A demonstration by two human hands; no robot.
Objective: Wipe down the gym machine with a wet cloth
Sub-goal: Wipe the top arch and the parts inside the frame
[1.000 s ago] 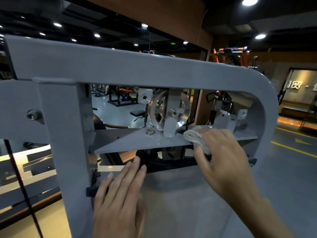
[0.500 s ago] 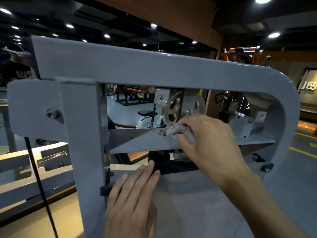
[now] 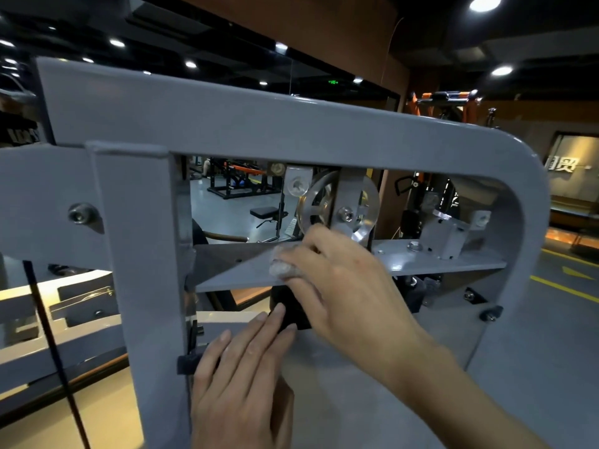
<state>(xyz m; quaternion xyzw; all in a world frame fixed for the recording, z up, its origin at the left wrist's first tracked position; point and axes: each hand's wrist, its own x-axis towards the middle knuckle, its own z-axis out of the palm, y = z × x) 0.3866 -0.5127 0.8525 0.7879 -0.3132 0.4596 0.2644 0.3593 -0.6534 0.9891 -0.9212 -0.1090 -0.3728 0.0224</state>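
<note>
- Nearest to us, our left hand [image 3: 241,380] lies flat, fingers straight and together, on the grey lower panel [image 3: 372,377] of the gym machine. Its grip is loose and it holds nothing; we judge that it is steadying us.
- Just beyond it, our right hand [image 3: 343,283] reaches into the window of the grey steel frame [image 3: 259,124]. Its fingers curl round a small bunched white cloth [image 3: 279,266], so this grip is closed on the cloth.
- The cloth is pressed onto the front edge of the horizontal grey shelf plate [image 3: 437,262], left of the middle; only a wad shows beyond the fingers.
- We judge the cloth to be soft, light and limp, and damp, so it is best held bunched under the fingertips.
- The machine looks rigid and heavy; we expect it to stand still under pressure.
- Behind the hand stands a shiny metal pulley wheel [image 3: 363,205] in its bracket, with bolts and edges that could snag the cloth.
- Farthest off, a dim gym floor [image 3: 227,212] with other equipment.
</note>
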